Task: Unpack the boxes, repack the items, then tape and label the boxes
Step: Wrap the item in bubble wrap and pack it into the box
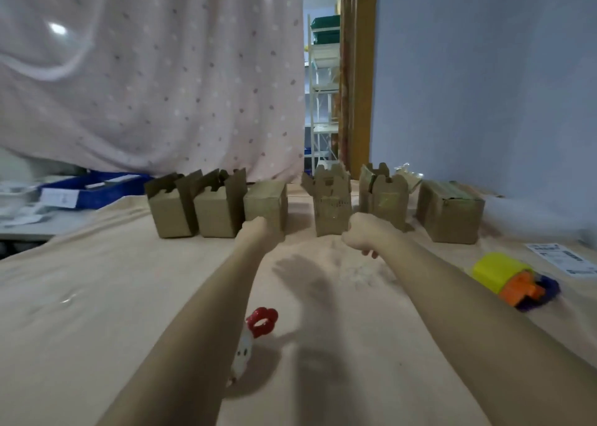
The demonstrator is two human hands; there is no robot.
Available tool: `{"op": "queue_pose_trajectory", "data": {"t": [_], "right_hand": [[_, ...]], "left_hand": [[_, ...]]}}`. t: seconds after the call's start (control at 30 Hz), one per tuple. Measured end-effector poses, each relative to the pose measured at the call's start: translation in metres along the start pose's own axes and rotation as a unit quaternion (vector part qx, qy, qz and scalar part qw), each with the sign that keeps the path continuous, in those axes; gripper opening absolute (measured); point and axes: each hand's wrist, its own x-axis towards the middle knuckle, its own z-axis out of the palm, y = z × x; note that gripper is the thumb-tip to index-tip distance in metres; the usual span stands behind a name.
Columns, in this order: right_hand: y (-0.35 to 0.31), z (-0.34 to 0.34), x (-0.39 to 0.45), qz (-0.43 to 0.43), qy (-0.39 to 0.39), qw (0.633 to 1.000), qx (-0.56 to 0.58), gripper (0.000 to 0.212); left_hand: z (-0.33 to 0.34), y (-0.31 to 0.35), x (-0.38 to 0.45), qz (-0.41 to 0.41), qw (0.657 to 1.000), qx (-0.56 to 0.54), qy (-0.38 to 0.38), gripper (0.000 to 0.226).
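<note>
Nearest, below and between the two outstretched forearms, a red flower-shaped ring toy (262, 322) with a white piece (243, 353) beside it lies on the peach cloth-covered counter (97, 296). Off to the right of the right forearm sits a yellow, orange and purple plastic toy (513, 280), and beyond it a printed paper sheet (563, 259); these loose items suggest that unpacking is at least partly done. Farther out, the left hand (260, 227) reaches to the closed box (265, 204), third in the row, and appears to touch its lower front; the blur hides whether the fingers grip it. The right hand (361, 235) hangs curled just in front of the flap-topped box (332, 206), apparently holding nothing, though how its fingers sit is hard to read. The hands are apart, one box-gap between them. Left of the left hand stand two open boxes (193, 206); right of the right hand stand another open box (386, 199) and a closed, wider carton (450, 214). No tape roll shows clearly, so repacking, taping and labelling all seem left to do. Beyond the row, a blue tray (93, 188) sits far left, a pink dotted curtain (155, 80) hangs behind, a white shelving rack (321, 96) shows through a doorway, and a pale blue wall (484, 86) fills the right.
</note>
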Motion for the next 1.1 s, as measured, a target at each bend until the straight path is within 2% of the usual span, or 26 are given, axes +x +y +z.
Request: {"op": "queue_pose_trajectory", "data": {"t": [0.1, 0.2, 0.3, 0.4, 0.5, 0.63, 0.7, 0.87, 1.0, 1.1], "right_hand": [[-0.041, 0.011, 0.003, -0.03, -0.001, 1.0, -0.007, 0.022], [-0.076, 0.024, 0.01, -0.071, -0.009, 0.997, -0.035, 0.019], [-0.109, 0.043, 0.03, -0.095, -0.011, 0.994, -0.045, 0.016], [-0.142, 0.059, 0.056, -0.132, 0.014, 0.991, -0.004, 0.022], [-0.169, 0.075, 0.085, -0.166, 0.041, 0.98, 0.103, 0.016], [-0.195, 0.101, 0.127, -0.176, 0.055, 0.954, 0.238, 0.042], [-0.205, 0.116, 0.144, -0.174, 0.052, 0.94, 0.289, 0.048], [-0.221, 0.149, 0.175, -0.159, 0.051, 0.939, 0.3, 0.03], [-0.221, 0.158, 0.185, -0.126, 0.089, 0.942, 0.297, 0.03], [-0.218, 0.159, 0.188, -0.116, 0.095, 0.949, 0.279, 0.033]], "left_hand": [[-0.024, -0.043, 0.01, -0.017, 0.999, -0.02, 0.02, 0.029], [-0.035, -0.085, 0.031, -0.025, 0.998, -0.037, 0.049, 0.039], [-0.029, -0.124, 0.07, -0.051, 0.995, -0.042, 0.068, 0.039], [-0.019, -0.147, 0.105, -0.06, 0.993, -0.056, 0.083, 0.064], [-0.024, -0.145, 0.117, -0.077, 0.99, -0.075, 0.086, 0.073], [-0.033, -0.128, 0.125, -0.093, 0.986, -0.091, 0.106, 0.086], [-0.027, -0.127, 0.139, -0.092, 0.983, -0.105, 0.12, 0.096], [-0.01, -0.125, 0.165, -0.086, 0.973, -0.126, 0.174, 0.117], [-0.002, -0.125, 0.175, -0.073, 0.969, -0.157, 0.174, 0.132], [0.001, -0.126, 0.177, -0.072, 0.964, -0.181, 0.179, 0.129]]}}
